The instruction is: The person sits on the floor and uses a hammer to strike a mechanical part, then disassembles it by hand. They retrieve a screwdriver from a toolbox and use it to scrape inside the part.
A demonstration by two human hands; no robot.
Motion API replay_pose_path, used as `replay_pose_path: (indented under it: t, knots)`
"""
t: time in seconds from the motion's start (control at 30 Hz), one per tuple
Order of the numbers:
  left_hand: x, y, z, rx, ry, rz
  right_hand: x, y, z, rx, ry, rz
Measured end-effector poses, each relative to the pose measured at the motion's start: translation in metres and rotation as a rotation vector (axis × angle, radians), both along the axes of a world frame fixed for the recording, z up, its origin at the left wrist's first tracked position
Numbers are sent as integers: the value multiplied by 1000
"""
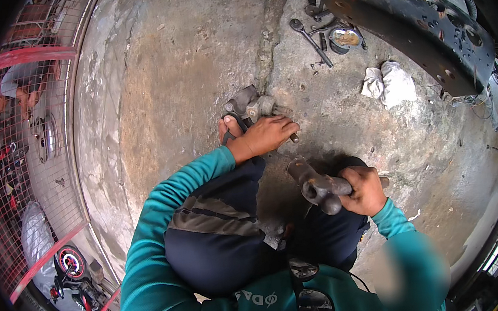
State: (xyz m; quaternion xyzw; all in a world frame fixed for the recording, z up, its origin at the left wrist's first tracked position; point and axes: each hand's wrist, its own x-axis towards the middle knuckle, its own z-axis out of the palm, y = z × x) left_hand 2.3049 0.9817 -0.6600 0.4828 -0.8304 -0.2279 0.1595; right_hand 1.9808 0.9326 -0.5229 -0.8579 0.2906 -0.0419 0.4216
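On the concrete floor by my left foot lies a grey, dirty metal part point(244, 101) with rounded lugs and a ribbed section. My left hand point(268, 134) is closed over its near side, and the end of a short rod point(295, 138) pokes out by the fingertips. How the rod joins the part is hidden under the hand. In my right hand point(362, 191) is a ball-peen hammer point(318, 188), gripped by the handle close to the head. The hammer head hangs in front of my right knee, apart from the metal part.
A ratchet wrench point(311, 43), a round container point(346, 39) and small metal pieces lie at the far right. Nearer are white rags point(395, 84). A black, rusty steel frame point(410, 23) overhangs the right side. On the left runs a red mesh fence point(32, 55), with a person point(23, 87) beyond it.
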Motion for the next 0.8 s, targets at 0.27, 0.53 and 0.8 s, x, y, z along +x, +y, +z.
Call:
replay_pose_path:
  t: [0.27, 0.53, 0.8]
  knots:
    - [3, -3, -11, 16, -29, -5, 12, -28, -15, 50, 220, -42]
    - [2, -11, -9, -38, 24, 27, 25, -22, -35, -44, 322, -63]
    - [6, -13, -9, 28, 72, 83, 10, -12, -36, -48, 22, -65]
